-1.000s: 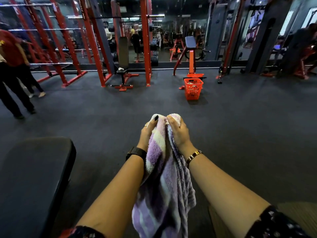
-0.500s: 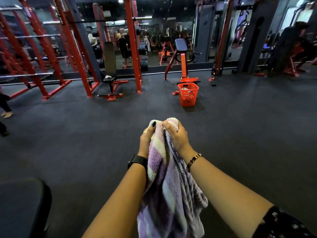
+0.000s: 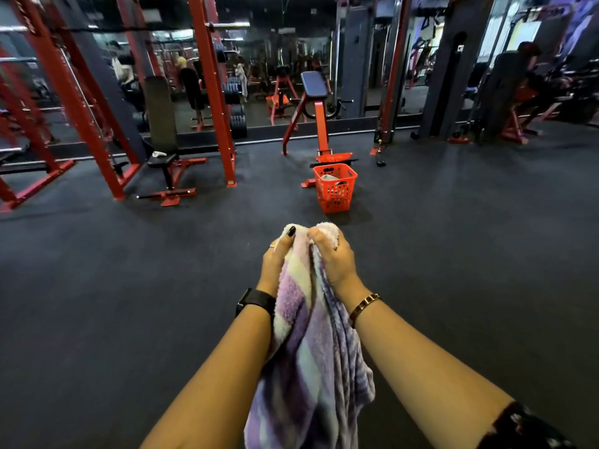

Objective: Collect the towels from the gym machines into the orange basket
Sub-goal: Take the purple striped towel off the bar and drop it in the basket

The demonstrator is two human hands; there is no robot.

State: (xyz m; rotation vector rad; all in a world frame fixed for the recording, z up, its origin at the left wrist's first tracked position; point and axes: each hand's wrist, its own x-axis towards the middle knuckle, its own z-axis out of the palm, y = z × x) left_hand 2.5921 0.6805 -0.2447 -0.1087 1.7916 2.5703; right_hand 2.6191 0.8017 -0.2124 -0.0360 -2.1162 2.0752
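Setting: gym hall, dark rubber floor (image 3: 129,303), mirrored wall at the back, red steel racks to the left.

Left hand (image 3: 275,260): closed around the upper end of the purple striped towel (image 3: 311,351); thumb with dark-painted nail laid over the top fold; ring on one finger; black watch (image 3: 256,301) on the wrist.

Right hand (image 3: 334,254): closed on the same top end of the towel, touching the left hand; gold bracelet (image 3: 364,306) on the wrist; dark patterned sleeve at the lower right edge.

Purple striped towel: fluffy, banded in purple, lilac and cream; bunched at the top between both hands, the rest hanging loose between the forearms and running out of the lower edge of the view. Held in the air above the floor, well short of the basket.

Orange basket (image 3: 335,187): lattice-sided plastic, upright on the floor straight ahead of the hands, just in front of the base of the red preacher bench (image 3: 316,124). Contents: pale cloth visible through the open top and the lattice; number of pieces cannot be told.

Black seat bench (image 3: 162,163): left of the basket, inside a red rack (image 3: 214,92); one small white towel (image 3: 158,154) lies on the seat.

Background: figures in the mirror and a person at far right, blurred.
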